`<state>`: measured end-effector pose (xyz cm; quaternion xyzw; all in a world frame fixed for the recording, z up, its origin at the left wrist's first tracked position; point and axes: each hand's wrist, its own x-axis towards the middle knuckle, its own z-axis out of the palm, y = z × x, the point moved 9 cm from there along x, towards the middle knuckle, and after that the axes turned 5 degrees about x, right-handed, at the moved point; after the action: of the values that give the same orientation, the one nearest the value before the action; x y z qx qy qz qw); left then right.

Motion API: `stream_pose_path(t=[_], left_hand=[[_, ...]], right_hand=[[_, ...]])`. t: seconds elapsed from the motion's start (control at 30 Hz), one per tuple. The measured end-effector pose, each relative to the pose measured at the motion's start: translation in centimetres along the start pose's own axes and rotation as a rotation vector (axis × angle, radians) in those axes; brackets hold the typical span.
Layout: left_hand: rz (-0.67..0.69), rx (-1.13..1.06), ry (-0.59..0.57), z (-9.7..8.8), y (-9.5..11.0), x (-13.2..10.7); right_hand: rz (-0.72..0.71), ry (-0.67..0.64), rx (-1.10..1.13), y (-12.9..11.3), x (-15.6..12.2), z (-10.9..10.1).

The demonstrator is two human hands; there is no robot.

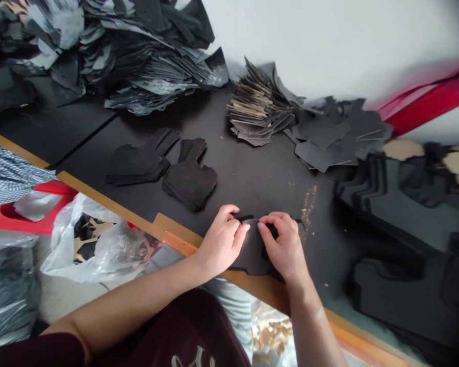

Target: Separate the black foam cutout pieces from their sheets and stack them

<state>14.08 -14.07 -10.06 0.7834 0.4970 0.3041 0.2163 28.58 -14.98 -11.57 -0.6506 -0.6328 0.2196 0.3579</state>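
A flat black cut piece [252,250] lies at the near edge of the dark table [252,173]. My left hand [222,239] rests on its left side with fingers curled, pinching its top edge. My right hand [285,244] pinches the same piece from the right, fingers bent over it. The fingertips of both hands nearly meet above the piece. Part of the piece is hidden under my hands.
Two small stacks of black cut pieces [189,178] lie to the left, fanned stacks [258,109] and loose pieces [336,132] farther back, a big heap [110,51] at the back left. Larger black stacks [405,214] fill the right. Plastic bags [95,239] sit below the orange table edge [168,232].
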Motion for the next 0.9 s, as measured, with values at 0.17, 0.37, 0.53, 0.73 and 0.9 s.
stream_pose_path(t=[0.17, 0.37, 0.53, 0.73, 0.9], left_hand=[[0.033, 0.058, 0.043, 0.14, 0.12, 0.11], [0.056, 0.089, 0.054, 0.39, 0.1, 0.17], [0.078, 0.12, 0.046, 0.49, 0.31, 0.39], [0.102, 0.175, 0.018, 0.72, 0.61, 0.71], [0.117, 0.202, 0.011, 0.83, 0.73, 0.83]], right_hand=[[0.014, -0.018, 0.006, -0.12, 0.26, 0.06], [0.057, -0.007, -0.03, 0.19, 0.34, 0.26], [0.059, 0.023, -0.027, 0.22, 0.3, 0.16], [0.055, 0.037, -0.039, 0.1, 0.25, 0.19], [0.048, 0.057, -0.062, 0.02, 0.25, 0.17]])
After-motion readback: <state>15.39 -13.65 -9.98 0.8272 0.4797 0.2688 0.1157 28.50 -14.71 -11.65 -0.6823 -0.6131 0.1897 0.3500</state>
